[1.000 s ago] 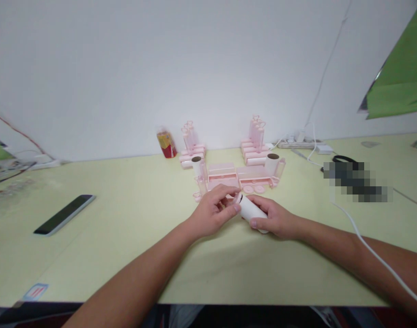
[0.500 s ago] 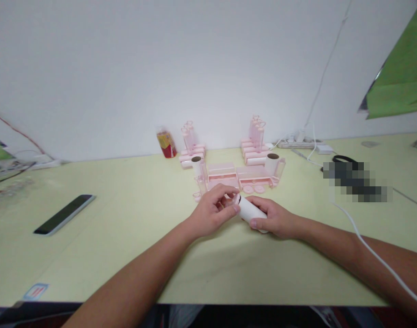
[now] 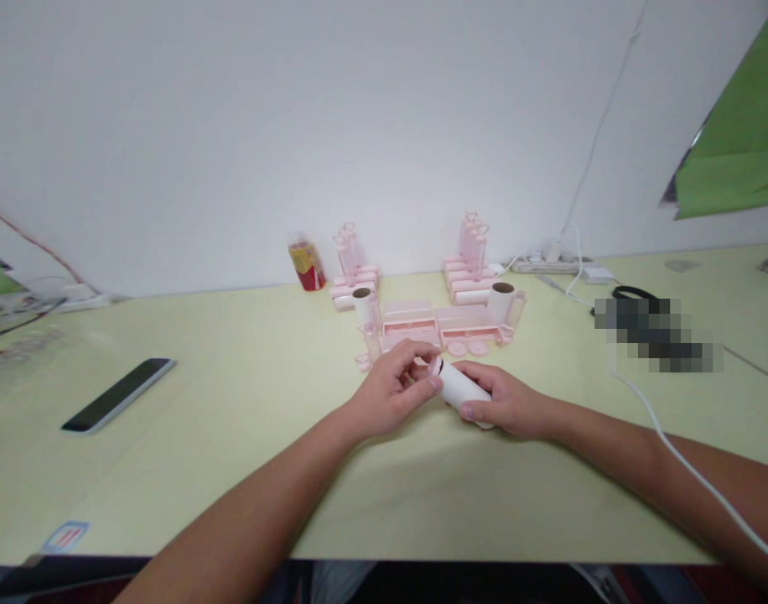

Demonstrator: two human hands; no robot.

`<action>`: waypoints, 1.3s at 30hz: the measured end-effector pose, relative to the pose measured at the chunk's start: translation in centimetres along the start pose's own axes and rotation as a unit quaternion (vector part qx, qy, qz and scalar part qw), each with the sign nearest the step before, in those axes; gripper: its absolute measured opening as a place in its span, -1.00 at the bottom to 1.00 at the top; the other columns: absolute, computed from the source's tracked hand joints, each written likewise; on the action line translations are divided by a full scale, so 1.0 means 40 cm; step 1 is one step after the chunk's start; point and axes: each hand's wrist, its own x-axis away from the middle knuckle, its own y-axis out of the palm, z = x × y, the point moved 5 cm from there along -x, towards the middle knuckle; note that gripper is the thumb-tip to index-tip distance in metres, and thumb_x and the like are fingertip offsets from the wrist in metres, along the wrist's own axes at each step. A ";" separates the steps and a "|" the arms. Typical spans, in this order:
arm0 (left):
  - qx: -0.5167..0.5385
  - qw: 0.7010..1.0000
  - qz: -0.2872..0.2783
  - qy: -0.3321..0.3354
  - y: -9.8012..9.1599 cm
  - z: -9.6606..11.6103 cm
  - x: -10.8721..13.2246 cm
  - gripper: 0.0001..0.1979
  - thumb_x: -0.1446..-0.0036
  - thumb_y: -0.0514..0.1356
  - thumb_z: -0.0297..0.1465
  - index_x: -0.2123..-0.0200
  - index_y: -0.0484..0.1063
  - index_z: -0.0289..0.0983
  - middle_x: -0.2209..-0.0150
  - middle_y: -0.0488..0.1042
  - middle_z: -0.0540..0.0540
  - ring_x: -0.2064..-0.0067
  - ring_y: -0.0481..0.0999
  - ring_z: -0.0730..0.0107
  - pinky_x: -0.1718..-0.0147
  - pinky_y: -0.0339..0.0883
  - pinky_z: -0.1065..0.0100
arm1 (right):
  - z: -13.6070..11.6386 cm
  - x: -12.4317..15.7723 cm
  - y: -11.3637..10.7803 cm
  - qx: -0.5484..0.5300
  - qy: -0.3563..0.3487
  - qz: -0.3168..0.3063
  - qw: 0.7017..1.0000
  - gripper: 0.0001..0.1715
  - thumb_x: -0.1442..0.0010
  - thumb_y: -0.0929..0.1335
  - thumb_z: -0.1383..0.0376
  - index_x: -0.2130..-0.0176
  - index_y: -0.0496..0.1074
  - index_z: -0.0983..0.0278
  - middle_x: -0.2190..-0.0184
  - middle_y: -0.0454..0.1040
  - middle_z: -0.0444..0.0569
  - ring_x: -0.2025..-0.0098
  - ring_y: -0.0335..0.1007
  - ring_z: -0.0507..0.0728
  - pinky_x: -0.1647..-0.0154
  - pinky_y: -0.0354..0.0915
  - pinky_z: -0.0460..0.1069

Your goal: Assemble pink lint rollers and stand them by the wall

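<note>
White roll: long axis slanting
Right hand is gripping; left hand is pinching pink cap (pointing far-left).

Just a tiny change tbh: the white roll has been nudged slightly toward the left fingers. Most of that was already done half a second ago.

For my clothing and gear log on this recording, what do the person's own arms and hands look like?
The left hand and right hand show no gloves, rings or markings, though some fingers are partly hidden. The left forearm and right forearm show no sleeve, watch or bracelet. A thin white cable crosses the right forearm in view.
</note>
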 end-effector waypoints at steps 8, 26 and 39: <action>0.019 0.999 0.028 0.016 -0.004 -0.002 0.005 -0.57 -0.21 0.23 -0.26 -0.11 0.29 -0.25 0.18 0.40 -0.10 0.37 0.32 0.50 0.41 0.23 0.43 | 0.004 0.002 0.000 0.006 0.000 0.004 1.000 -0.30 -0.11 0.44 -0.02 -0.10 0.39 0.33 0.17 0.43 -0.01 0.25 0.27 0.12 0.25 0.21 -0.04; 0.072 0.997 0.003 -0.012 -0.002 -0.009 0.002 -0.60 -0.19 0.25 -0.22 -0.02 0.29 -0.26 0.34 0.34 0.00 0.41 0.30 0.52 0.46 0.17 0.46 | 0.004 0.001 0.000 0.006 -0.005 0.007 1.000 -0.29 -0.12 0.44 -0.03 -0.12 0.37 0.32 0.15 0.44 0.01 0.24 0.29 0.13 0.23 0.23 -0.03; 0.050 0.998 0.020 0.035 -0.004 0.005 -0.008 -0.62 -0.06 0.37 -0.25 0.11 0.38 -0.27 0.10 0.40 -0.13 0.28 0.38 0.47 0.34 0.29 0.42 | 0.011 0.005 0.006 -0.079 0.041 0.009 0.996 -0.28 -0.10 0.46 -0.01 -0.12 0.33 0.31 0.34 0.40 -0.07 0.44 0.27 0.02 0.52 0.22 -0.12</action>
